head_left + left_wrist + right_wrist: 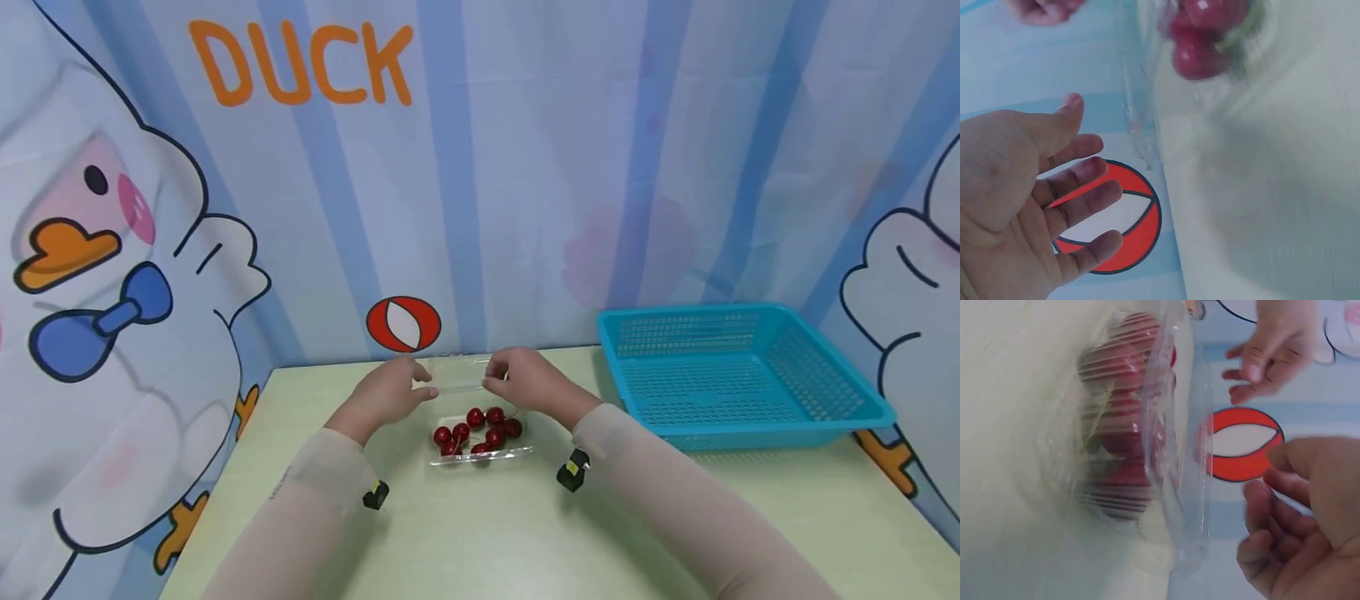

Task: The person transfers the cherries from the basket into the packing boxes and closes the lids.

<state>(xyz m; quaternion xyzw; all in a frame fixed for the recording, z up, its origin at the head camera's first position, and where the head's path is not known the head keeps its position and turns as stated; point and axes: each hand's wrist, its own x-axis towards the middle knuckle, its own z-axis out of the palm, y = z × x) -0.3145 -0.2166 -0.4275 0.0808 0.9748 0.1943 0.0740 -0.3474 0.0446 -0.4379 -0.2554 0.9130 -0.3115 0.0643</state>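
Observation:
A clear plastic clamshell box (480, 457) stands on the table in the head view, its hinged lid (459, 372) raised at the back. Several dark red cherries (495, 437), some with green stems, lie inside the base. At the lid's left side is my left hand (384, 392); the left wrist view shows its fingers (1094, 200) spread and holding nothing. My right hand (528, 379) hovers by the lid's right side. Its fingers (1260, 506) are loosely bent, with nothing visible between them in the right wrist view. Both hands appear apart from the plastic.
A turquoise slotted plastic basket (750, 437) stands at the right on the pale table (480, 533). Behind the table hangs a striped curtain (525, 167) printed with ducks and lettering. A small black device (573, 471) is strapped to each wrist.

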